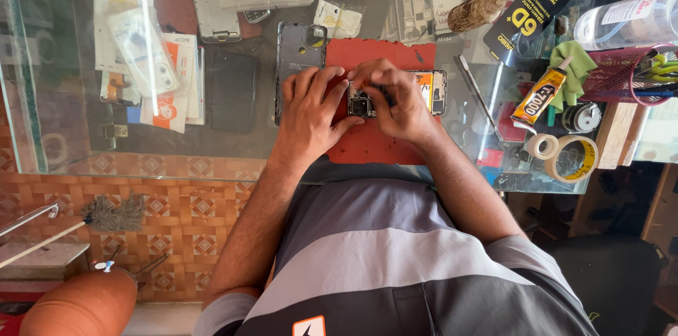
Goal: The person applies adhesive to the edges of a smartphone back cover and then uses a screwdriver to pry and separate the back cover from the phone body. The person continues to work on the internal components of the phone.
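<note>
1. The opened smartphone (395, 92) lies on a red work mat (374, 142) on the glass desk (63, 131), directly under both hands.
2. The left hand (311, 106) rests flat beside the phone's camera end, its thumb touching that end; this grip is loose, not closed.
3. The right hand (399, 99) covers the phone's middle, fingertips pinched together on its inner parts.
4. A detached back cover (296, 54) lies just beyond the left hand.
5. A glue tube (540, 94) and tape rolls (572, 156) sit well to the right.

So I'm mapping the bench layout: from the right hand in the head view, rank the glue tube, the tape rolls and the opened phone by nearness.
1. Opened phone, under the right hand.
2. Glue tube, off to one side past the metal tool.
3. Tape rolls, just beyond the tube, at the glass edge.
</note>
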